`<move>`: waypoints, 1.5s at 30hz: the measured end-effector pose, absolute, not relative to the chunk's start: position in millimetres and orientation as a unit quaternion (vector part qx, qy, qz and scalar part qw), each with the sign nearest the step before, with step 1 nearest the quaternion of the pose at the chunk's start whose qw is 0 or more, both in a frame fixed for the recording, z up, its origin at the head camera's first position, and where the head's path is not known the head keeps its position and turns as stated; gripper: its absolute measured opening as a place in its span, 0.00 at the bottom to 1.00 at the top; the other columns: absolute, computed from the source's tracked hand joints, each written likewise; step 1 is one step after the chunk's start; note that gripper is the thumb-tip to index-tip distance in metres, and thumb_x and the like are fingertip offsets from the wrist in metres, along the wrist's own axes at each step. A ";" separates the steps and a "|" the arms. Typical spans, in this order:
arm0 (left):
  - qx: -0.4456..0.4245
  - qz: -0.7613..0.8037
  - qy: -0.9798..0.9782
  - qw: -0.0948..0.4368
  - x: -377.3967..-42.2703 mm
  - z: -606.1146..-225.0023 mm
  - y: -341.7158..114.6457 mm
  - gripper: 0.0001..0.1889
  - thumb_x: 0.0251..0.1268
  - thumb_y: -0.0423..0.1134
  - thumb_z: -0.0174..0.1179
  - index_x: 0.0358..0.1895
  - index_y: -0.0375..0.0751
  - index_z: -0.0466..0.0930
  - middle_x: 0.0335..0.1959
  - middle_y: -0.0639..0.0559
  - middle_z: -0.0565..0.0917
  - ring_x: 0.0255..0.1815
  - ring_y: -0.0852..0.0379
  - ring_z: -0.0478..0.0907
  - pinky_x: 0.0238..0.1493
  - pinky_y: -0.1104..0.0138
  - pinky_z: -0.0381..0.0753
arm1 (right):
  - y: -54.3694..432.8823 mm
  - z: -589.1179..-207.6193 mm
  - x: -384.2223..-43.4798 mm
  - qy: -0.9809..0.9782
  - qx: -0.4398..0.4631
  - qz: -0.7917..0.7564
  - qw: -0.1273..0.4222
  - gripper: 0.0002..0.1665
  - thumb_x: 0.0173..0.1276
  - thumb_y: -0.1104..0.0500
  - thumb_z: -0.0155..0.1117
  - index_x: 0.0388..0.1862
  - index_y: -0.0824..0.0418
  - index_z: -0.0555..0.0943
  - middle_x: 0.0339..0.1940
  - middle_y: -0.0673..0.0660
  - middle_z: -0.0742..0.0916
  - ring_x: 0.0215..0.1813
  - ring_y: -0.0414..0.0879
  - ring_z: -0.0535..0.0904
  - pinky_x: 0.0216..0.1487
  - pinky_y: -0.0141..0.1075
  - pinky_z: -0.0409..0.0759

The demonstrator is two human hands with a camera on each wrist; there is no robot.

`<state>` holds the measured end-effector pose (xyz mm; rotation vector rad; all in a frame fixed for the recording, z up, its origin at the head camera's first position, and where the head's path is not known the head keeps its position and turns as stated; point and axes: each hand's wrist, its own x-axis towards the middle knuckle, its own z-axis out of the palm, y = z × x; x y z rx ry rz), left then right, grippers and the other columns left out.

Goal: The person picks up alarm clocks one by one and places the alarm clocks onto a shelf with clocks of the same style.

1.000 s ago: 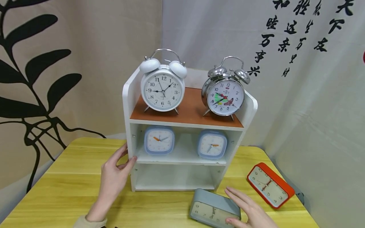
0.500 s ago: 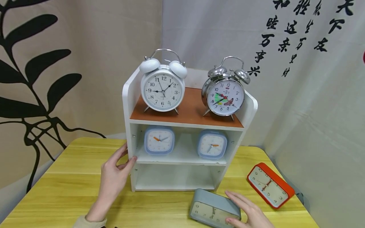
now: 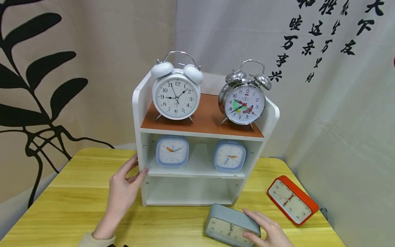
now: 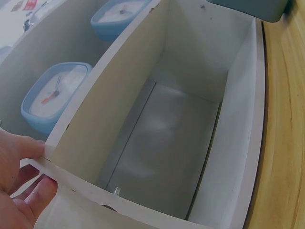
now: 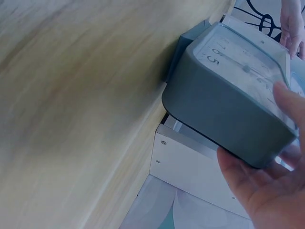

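Observation:
A white shelf unit (image 3: pixel 188 192) stands on the table, with a brown top board. My left hand (image 3: pixel 123 192) pinches its left side panel, thumb at the front edge and fingers on the outer side. In front of its lower right corner is a grey alarm clock (image 3: pixel 231 223), tilted with its face toward me. My right hand (image 5: pixel 276 191) grips the right end of this clock, thumb on the face and fingers behind. The lower compartment shows bare white walls. Two blue alarm clocks, the left one (image 3: pixel 172 151) and the right one (image 3: pixel 229 156), stand on the middle shelf.
On the brown top are a white twin-bell alarm clock (image 3: pixel 176 94) and a silver twin-bell alarm clock (image 3: pixel 244 104). A red clock (image 3: pixel 292 200) lies on the yellow wooden table (image 3: pixel 172 226) at the right. Patterned cloth (image 3: pixel 123 68) hangs behind.
My right hand has shifted slightly left and closed in on the end of the grey clock. The left hand keeps its hold on the shelf unit. The head view has tipped very slightly.

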<state>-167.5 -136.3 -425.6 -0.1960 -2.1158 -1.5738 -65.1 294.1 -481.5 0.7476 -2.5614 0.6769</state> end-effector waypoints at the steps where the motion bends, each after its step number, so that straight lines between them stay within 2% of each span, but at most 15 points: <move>1: -0.072 -0.578 -0.775 0.246 -167.6 -425.5 -136.3 0.29 0.70 0.28 0.67 0.74 0.38 0.75 0.64 0.30 0.84 0.51 0.89 0.72 0.43 0.85 0.85 | 294.1 -481.6 -65.0 -0.913 0.266 0.245 0.190 0.41 0.59 0.57 0.83 0.72 0.54 0.79 0.45 0.52 0.91 0.44 0.26 0.81 0.34 0.27 0.83; 7: -0.072 -0.580 -0.773 0.246 -167.6 -425.6 -136.5 0.29 0.69 0.27 0.67 0.73 0.38 0.75 0.64 0.31 0.84 0.51 0.88 0.73 0.43 0.85 0.86 | 293.3 -479.7 -63.0 -0.921 0.246 0.257 0.160 0.36 0.62 0.56 0.80 0.69 0.56 0.79 0.42 0.50 0.89 0.42 0.23 0.77 0.32 0.25 0.80; 14: -0.072 -0.583 -0.770 0.248 -167.8 -425.6 -136.6 0.29 0.69 0.26 0.67 0.73 0.36 0.75 0.64 0.29 0.84 0.50 0.91 0.72 0.43 0.86 0.85 | 290.2 -473.0 -62.0 -0.937 0.205 0.257 0.115 0.33 0.65 0.51 0.79 0.67 0.59 0.81 0.44 0.51 0.89 0.42 0.22 0.75 0.34 0.24 0.78; 19: -0.069 -0.582 -0.771 0.252 -168.1 -425.8 -137.5 0.29 0.69 0.26 0.67 0.73 0.36 0.76 0.64 0.30 0.84 0.50 0.91 0.72 0.43 0.86 0.85 | 281.7 -469.8 -61.2 -0.936 0.206 0.257 0.126 0.32 0.63 0.50 0.80 0.65 0.55 0.82 0.45 0.50 0.89 0.42 0.23 0.74 0.34 0.24 0.77; 21: -0.067 -0.580 -0.772 0.251 -168.0 -425.5 -137.5 0.29 0.69 0.27 0.67 0.73 0.37 0.76 0.63 0.30 0.85 0.53 0.82 0.79 0.43 0.86 0.85 | 276.7 -471.0 -60.9 -0.928 0.223 0.253 0.156 0.33 0.61 0.52 0.82 0.64 0.54 0.82 0.44 0.50 0.89 0.42 0.23 0.74 0.33 0.23 0.77; 23: -0.066 -0.578 -0.774 0.249 -167.9 -425.0 -137.2 0.29 0.69 0.27 0.67 0.73 0.37 0.76 0.64 0.30 0.85 0.56 0.68 0.84 0.43 0.86 0.85 | 271.7 -472.5 -61.3 -0.919 0.238 0.250 0.188 0.35 0.57 0.55 0.84 0.64 0.53 0.82 0.44 0.49 0.89 0.42 0.23 0.75 0.32 0.22 0.77; 26: -0.066 -0.574 -0.778 0.247 -167.6 -424.5 -136.3 0.29 0.69 0.27 0.67 0.73 0.37 0.75 0.64 0.31 0.85 0.59 0.44 0.84 0.43 0.86 0.85 | 264.8 -475.1 -62.5 -0.903 0.263 0.241 0.240 0.39 0.51 0.58 0.87 0.64 0.53 0.83 0.44 0.48 0.89 0.42 0.24 0.76 0.33 0.18 0.77; 27: -0.067 -0.573 -0.779 0.247 -167.5 -424.5 -136.3 0.29 0.69 0.27 0.67 0.73 0.36 0.75 0.64 0.31 0.85 0.60 0.42 0.83 0.43 0.86 0.85 | 262.4 -475.3 -63.2 -0.898 0.268 0.239 0.254 0.39 0.50 0.58 0.87 0.63 0.53 0.83 0.45 0.48 0.89 0.42 0.25 0.77 0.35 0.17 0.77; 30: -0.065 -0.572 -0.779 0.246 -167.1 -424.6 -137.2 0.29 0.69 0.27 0.67 0.73 0.36 0.75 0.64 0.31 0.85 0.59 0.43 0.84 0.43 0.86 0.85 | 254.6 -475.8 -66.1 -0.885 0.288 0.235 0.281 0.39 0.50 0.57 0.87 0.63 0.54 0.83 0.47 0.49 0.89 0.42 0.28 0.80 0.41 0.13 0.77; 32: -0.062 -0.573 -0.780 0.245 -167.0 -424.4 -137.2 0.29 0.69 0.28 0.68 0.73 0.37 0.75 0.64 0.31 0.85 0.58 0.49 0.85 0.43 0.85 0.85 | 249.4 -475.4 -68.5 -0.874 0.306 0.237 0.292 0.37 0.54 0.55 0.86 0.64 0.56 0.83 0.47 0.51 0.89 0.42 0.31 0.82 0.43 0.12 0.77; 34: -0.061 -0.572 -0.780 0.245 -167.0 -424.3 -137.4 0.29 0.69 0.27 0.68 0.73 0.37 0.75 0.64 0.31 0.84 0.58 0.50 0.85 0.43 0.85 0.85 | 243.7 -474.4 -71.1 -0.864 0.325 0.243 0.298 0.35 0.58 0.53 0.84 0.64 0.57 0.82 0.48 0.52 0.89 0.42 0.33 0.82 0.43 0.13 0.78; 38: -0.067 -0.571 -0.781 0.245 -167.8 -424.1 -136.5 0.29 0.69 0.27 0.67 0.73 0.36 0.75 0.65 0.30 0.84 0.60 0.43 0.84 0.43 0.86 0.85 | 232.2 -470.2 -76.2 -0.853 0.344 0.246 0.306 0.31 0.67 0.48 0.77 0.65 0.60 0.82 0.49 0.53 0.88 0.42 0.35 0.82 0.43 0.15 0.79; 45: -0.073 -0.573 -0.778 0.248 -167.7 -423.9 -136.0 0.29 0.69 0.26 0.67 0.73 0.34 0.75 0.65 0.30 0.83 0.61 0.36 0.83 0.43 0.86 0.85 | 211.9 -462.7 -86.6 -0.846 0.352 0.262 0.301 0.28 0.71 0.48 0.73 0.64 0.62 0.81 0.50 0.53 0.88 0.42 0.36 0.82 0.43 0.17 0.79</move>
